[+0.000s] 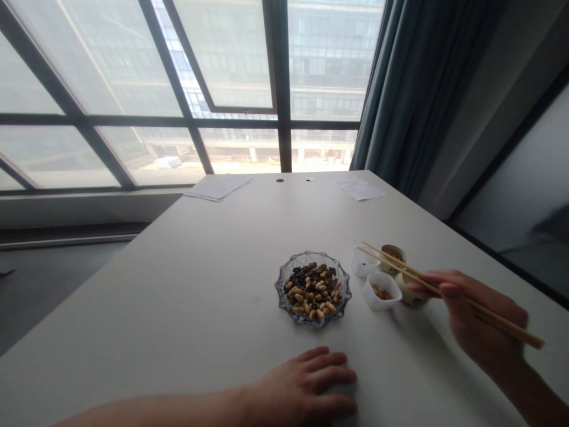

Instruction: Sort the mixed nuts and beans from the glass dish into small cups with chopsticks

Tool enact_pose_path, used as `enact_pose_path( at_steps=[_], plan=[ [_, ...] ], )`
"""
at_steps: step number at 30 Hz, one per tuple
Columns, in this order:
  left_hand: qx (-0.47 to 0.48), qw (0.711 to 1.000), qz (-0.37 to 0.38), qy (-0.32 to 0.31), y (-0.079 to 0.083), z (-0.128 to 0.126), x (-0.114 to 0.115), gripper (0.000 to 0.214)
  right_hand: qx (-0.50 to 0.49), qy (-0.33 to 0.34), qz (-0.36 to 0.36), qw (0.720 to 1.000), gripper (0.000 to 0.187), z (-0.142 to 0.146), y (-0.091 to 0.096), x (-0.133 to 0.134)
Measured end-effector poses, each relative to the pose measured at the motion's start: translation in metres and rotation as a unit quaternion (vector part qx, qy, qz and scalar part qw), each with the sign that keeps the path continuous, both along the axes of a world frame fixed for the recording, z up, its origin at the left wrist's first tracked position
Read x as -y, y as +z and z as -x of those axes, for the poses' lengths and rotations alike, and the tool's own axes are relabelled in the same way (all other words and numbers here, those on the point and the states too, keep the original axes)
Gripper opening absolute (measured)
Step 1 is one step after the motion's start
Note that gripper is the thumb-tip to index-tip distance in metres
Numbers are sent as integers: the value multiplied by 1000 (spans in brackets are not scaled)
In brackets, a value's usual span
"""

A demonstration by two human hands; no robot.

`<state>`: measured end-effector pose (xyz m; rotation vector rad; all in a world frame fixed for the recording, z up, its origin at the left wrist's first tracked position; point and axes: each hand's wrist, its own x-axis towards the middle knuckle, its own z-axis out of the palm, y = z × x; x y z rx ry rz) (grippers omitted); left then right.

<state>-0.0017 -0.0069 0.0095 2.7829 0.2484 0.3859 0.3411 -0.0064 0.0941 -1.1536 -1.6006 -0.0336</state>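
Note:
My right hand (482,311) is closed around a pair of wooden chopsticks (415,276). Their tips point left, over the farther small white plastic cup (365,264), in which a small dark bit shows. A nearer white cup (382,293) holds some brownish pieces. Beside these stand two small beige cups, a farther one (393,254) and a nearer one (413,296) partly hidden by my fingers. A scalloped glass bowl (281,290) contains mixed peanuts (317,299) and dark dried pieces. My left hand (313,379) lies with fingers spread on the table in front of the bowl.
The white table (200,296) stretches away toward large windows (231,59). Sheets of paper lie at its far left (220,188) and far right (363,190). Two round holes are in the far end. A dark curtain (413,89) hangs at the right.

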Motion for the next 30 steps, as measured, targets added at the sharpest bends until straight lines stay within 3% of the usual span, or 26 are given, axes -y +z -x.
enact_pose_path(
  at_steps=[5, 11, 16, 23, 30],
  plan=[
    [15, 1000, -23, -5, -5, 1, -1, 27, 36, 230, 45, 971, 17, 55, 4, -15],
    [20, 999, -44, -2, -5, 0, -1, 28, 88, 344, 95, 930, 14, 96, -2, -35],
    [17, 999, -48, -9, -4, 0, 0, 27, 101, 357, 102, 923, 16, 105, -6, -42],
    [19, 999, -38, -8, -2, -1, -1, 29, 81, 332, 61, 938, 16, 110, -13, -36],
    [4, 1000, -27, -7, 2, 0, 0, 29, 81, 243, 3, 967, 21, 91, -2, -20]
  ],
)
